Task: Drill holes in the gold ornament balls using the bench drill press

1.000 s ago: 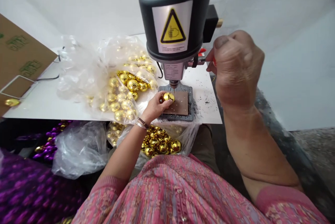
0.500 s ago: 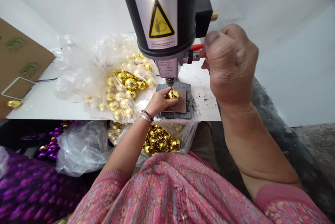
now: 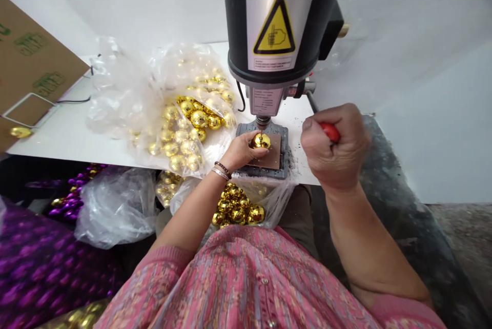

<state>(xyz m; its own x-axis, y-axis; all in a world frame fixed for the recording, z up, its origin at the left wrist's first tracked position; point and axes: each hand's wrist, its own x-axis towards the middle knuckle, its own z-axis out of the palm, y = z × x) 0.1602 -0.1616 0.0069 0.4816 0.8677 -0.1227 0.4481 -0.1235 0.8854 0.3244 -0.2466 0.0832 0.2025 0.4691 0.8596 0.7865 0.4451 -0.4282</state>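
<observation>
Between the thumb and fingers of my left hand [image 3: 244, 150] is a shiny gold ball [image 3: 263, 141], held on a brown board [image 3: 273, 157]. The board lies on the grey base [image 3: 283, 165] of a small drill press [image 3: 286, 26]. Right above the ball is the drill's chuck [image 3: 263, 121]; whether the bit touches the ball I cannot tell. My right hand [image 3: 336, 147] is closed round a lever with a red knob [image 3: 330, 132], to the right of the machine. A yellow warning sign [image 3: 274, 26] is on the black motor housing.
Clear plastic bags [image 3: 130, 98] with several gold balls [image 3: 199, 118] lie left of the press. More gold balls [image 3: 237, 206] sit in a bag below the table edge. Purple balls [image 3: 42, 262] are at the lower left. A cardboard box [image 3: 34, 62] stands far left. Dark shavings lie beside the base.
My right hand has moved down with the lever, and its red knob now shows. My left hand still holds the gold ball. The whole view has shifted slightly.
</observation>
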